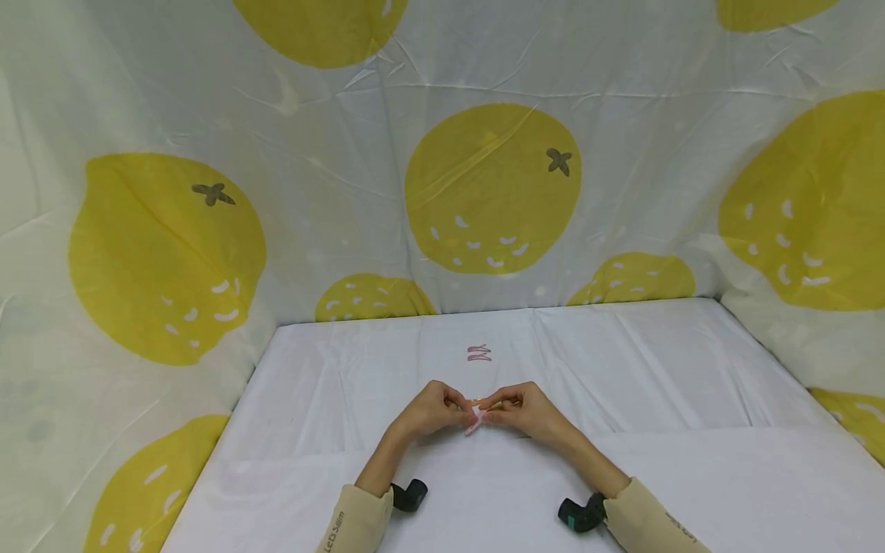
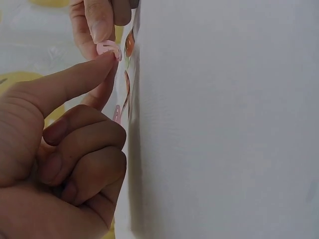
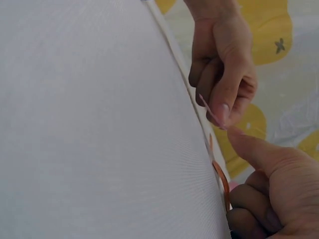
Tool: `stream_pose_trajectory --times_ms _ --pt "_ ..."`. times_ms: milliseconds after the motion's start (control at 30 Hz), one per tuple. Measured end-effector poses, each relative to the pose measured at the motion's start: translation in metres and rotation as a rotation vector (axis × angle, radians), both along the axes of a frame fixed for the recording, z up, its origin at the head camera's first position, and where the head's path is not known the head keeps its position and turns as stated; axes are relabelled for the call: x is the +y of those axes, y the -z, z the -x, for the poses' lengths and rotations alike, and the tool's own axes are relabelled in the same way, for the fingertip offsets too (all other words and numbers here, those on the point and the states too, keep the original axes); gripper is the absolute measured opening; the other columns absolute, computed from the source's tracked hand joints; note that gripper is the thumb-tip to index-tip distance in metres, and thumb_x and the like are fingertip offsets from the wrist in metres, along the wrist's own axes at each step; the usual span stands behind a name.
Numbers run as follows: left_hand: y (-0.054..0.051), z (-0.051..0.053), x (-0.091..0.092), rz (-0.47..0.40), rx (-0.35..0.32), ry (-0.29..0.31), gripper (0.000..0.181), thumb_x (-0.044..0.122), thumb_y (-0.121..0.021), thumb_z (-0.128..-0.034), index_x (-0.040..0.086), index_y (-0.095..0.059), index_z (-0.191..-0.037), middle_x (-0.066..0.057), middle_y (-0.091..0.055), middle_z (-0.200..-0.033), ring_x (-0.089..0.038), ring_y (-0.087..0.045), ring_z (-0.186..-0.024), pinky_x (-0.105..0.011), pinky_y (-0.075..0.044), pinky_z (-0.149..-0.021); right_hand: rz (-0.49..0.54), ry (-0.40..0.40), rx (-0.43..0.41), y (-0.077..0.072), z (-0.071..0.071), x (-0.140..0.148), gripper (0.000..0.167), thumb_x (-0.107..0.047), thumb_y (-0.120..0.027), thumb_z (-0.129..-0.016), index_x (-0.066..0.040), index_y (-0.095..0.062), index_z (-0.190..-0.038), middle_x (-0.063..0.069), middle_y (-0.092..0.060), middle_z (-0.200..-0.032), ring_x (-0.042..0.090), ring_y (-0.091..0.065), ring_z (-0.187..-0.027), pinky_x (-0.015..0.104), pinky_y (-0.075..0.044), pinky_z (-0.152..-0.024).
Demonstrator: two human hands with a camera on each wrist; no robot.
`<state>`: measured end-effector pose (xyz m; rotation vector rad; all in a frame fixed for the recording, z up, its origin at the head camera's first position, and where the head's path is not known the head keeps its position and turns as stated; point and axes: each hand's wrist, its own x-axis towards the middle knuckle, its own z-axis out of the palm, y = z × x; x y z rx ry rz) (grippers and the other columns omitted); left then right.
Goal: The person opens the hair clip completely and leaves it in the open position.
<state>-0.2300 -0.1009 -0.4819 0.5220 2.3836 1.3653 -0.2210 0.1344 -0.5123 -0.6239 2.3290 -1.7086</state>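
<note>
A small pink hair clip (image 1: 475, 423) is between my two hands, low over the white table. My left hand (image 1: 435, 408) pinches one end of it with thumb and forefinger; the other fingers curl into the palm. From the opposite side my right hand (image 1: 525, 408) pinches the clip with its thumb and fingertips. In the left wrist view the wide pink end of the clip (image 2: 107, 47) shows between the fingertips. The right wrist view shows the clip's thin edge (image 3: 211, 110) at my left thumb.
Just behind the fingers an orange item (image 1: 474, 402) lies on the table, partly hidden. Farther back are several thin pinkish-red looped pieces (image 1: 478, 352), seemingly clips. The white-covered table (image 1: 622, 361) meets a lemon-print curtain (image 1: 494, 192) at its back and sides.
</note>
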Motion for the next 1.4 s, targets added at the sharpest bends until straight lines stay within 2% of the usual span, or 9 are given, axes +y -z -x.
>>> stream_pose_trajectory --times_ms 300,467,700,800,1033,1133,1200,1300,1400 --pt "0.0 -0.001 0.0 -0.044 -0.011 0.011 0.013 0.012 -0.081 -0.0877 0.0 -0.08 -0.091 0.008 -0.06 -0.063 -0.003 -0.041 -0.057 -0.019 -0.032 -0.055 0.021 -0.036 0.001 0.002 0.001 0.0 0.017 -0.019 -0.08 -0.091 -0.008 -0.082 -0.104 -0.007 -0.056 -0.065 0.001 -0.03 -0.054 0.017 -0.026 -0.05" --pt "0.002 -0.001 0.001 -0.062 -0.016 0.009 0.015 0.012 -0.082 -0.0869 -0.001 -0.08 -0.092 0.003 -0.065 -0.066 -0.003 -0.044 -0.059 -0.019 -0.034 -0.055 0.023 -0.038 0.005 0.004 0.0 0.001 0.017 -0.019 -0.08 -0.092 -0.011 -0.082 -0.107 -0.008 -0.051 -0.06 0.0 -0.03 -0.054 0.016 -0.026 -0.051" --pt "0.001 -0.001 0.003 -0.061 -0.008 0.019 0.014 0.011 -0.08 -0.0879 -0.002 -0.08 -0.093 -0.012 -0.077 -0.084 -0.003 -0.053 -0.067 -0.019 -0.041 -0.061 0.03 -0.037 0.012 0.004 0.001 0.001 0.019 -0.019 -0.078 -0.093 -0.013 -0.081 -0.11 -0.009 -0.041 -0.059 0.0 -0.031 -0.055 0.016 -0.028 -0.051" --pt "-0.001 -0.002 0.003 -0.053 -0.008 0.003 0.014 0.013 -0.081 -0.0881 -0.001 -0.08 -0.092 -0.006 -0.074 -0.076 -0.003 -0.05 -0.064 -0.019 -0.039 -0.06 0.027 -0.02 0.012 0.004 0.001 0.001 0.019 -0.02 -0.078 -0.093 -0.014 -0.081 -0.111 -0.009 -0.038 -0.06 0.001 -0.031 -0.054 0.017 -0.028 -0.052" --pt "-0.002 -0.002 0.002 -0.032 -0.006 -0.062 0.014 0.02 -0.081 -0.0891 0.005 -0.081 -0.091 0.008 -0.051 -0.06 -0.006 -0.038 -0.059 -0.021 -0.031 -0.056 0.035 0.011 0.014 0.004 0.0 0.0 0.018 -0.021 -0.08 -0.092 -0.013 -0.082 -0.108 -0.008 -0.037 -0.059 0.001 -0.031 -0.054 0.017 -0.028 -0.051" --pt "-0.002 -0.001 0.004 -0.057 -0.002 -0.106 0.015 0.023 -0.082 -0.0884 0.008 -0.082 -0.09 0.008 -0.049 -0.06 -0.006 -0.038 -0.06 -0.021 -0.031 -0.055 0.025 0.03 0.005 0.004 -0.001 0.0 0.015 -0.022 -0.081 -0.09 -0.013 -0.083 -0.102 -0.008 -0.043 -0.06 0.001 -0.032 -0.054 0.017 -0.028 -0.051" --pt "-0.001 -0.001 0.006 -0.086 0.001 -0.127 0.016 0.025 -0.083 -0.0875 0.009 -0.082 -0.09 0.008 -0.05 -0.061 -0.007 -0.039 -0.061 -0.021 -0.031 -0.055 0.021 0.031 0.006 0.004 -0.001 -0.001 0.014 -0.023 -0.082 -0.09 -0.011 -0.083 -0.099 -0.006 -0.054 -0.065 0.001 -0.033 -0.055 0.017 -0.029 -0.051" --pt "-0.001 -0.001 0.008 -0.129 0.012 -0.142 0.017 0.025 -0.085 -0.0865 0.008 -0.082 -0.09 0.006 -0.054 -0.062 -0.007 -0.04 -0.062 -0.02 -0.032 -0.055 0.026 0.022 -0.004 0.004 -0.001 -0.001 0.013 -0.022 -0.082 -0.09 -0.009 -0.083 -0.094 0.002 -0.07 -0.076 0.0 -0.036 -0.057 0.017 -0.031 -0.052" --pt "-0.002 -0.001 0.01 -0.142 0.015 -0.149 0.017 0.023 -0.084 -0.0869 0.007 -0.082 -0.09 0.007 -0.053 -0.06 -0.007 -0.039 -0.06 -0.02 -0.031 -0.054 0.027 0.017 -0.01 0.003 -0.001 -0.001 0.013 -0.02 -0.081 -0.09 -0.008 -0.082 -0.092 0.009 -0.075 -0.083 0.0 -0.038 -0.059 0.017 -0.033 -0.054"
